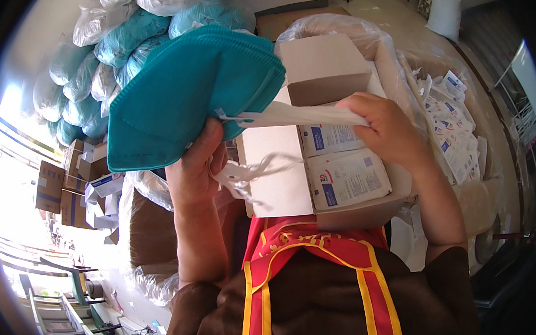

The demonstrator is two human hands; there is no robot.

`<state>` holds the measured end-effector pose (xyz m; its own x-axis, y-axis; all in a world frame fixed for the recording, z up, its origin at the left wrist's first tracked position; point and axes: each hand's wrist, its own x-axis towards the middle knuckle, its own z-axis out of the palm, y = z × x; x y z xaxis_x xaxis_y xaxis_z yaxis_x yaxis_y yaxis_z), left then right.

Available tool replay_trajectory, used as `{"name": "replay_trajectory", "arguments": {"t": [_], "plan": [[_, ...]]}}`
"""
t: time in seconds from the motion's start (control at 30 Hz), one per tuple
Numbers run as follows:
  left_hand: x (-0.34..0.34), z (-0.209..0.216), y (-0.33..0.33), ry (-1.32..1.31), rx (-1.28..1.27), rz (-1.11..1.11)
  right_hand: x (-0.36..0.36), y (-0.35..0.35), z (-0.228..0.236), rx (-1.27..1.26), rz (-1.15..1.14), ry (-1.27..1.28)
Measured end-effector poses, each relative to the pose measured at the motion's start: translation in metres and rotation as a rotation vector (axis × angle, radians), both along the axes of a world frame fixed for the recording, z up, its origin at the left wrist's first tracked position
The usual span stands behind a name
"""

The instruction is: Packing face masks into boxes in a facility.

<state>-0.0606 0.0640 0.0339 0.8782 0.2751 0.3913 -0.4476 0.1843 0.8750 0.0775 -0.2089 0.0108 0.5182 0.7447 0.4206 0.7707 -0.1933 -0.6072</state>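
A stack of teal folded face masks is held up at the left by my left hand, whose fingers close round its lower edge. White ear loops dangle below that hand. My right hand pinches a stretched bundle of white straps and draws it out to the right from the masks. Beneath the hands, an open cardboard box holds printed white packets.
Bags of teal and white goods pile up at the back left. At the right, a plastic-lined carton holds many loose white packets. Small cartons are stacked at the left. Another open box stands behind the hands.
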Motion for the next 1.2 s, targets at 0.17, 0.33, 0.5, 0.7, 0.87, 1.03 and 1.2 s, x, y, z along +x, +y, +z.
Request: {"name": "replay_trajectory", "arguments": {"t": [0.17,0.33,0.5,0.7,0.87,1.03,1.2], "plan": [[0.017,-0.035,0.001,-0.143,-0.265,-0.153,-0.023,0.004,-0.011,0.076,0.302,0.526],[0.032,-0.033,-0.013,-0.392,-0.314,-0.677,-0.039,0.027,-0.03,-0.16,0.38,0.911],[0.025,-0.032,-0.02,-0.345,-0.445,-0.932,-0.032,0.029,-0.037,-0.144,0.395,0.687],[0.002,-0.012,0.019,-0.208,0.488,-0.776,-0.026,0.02,0.006,-0.317,0.376,0.29],[-0.014,0.02,-0.019,0.02,1.18,-0.429,-0.023,0.026,0.009,-0.438,0.302,0.158],[-0.007,0.025,-0.015,0.069,1.5,-0.335,-0.016,0.049,0.021,-0.425,0.307,0.085],[-0.009,0.011,-0.028,0.094,1.789,-0.306,-0.02,0.053,0.018,-0.42,0.298,-0.135]]}}
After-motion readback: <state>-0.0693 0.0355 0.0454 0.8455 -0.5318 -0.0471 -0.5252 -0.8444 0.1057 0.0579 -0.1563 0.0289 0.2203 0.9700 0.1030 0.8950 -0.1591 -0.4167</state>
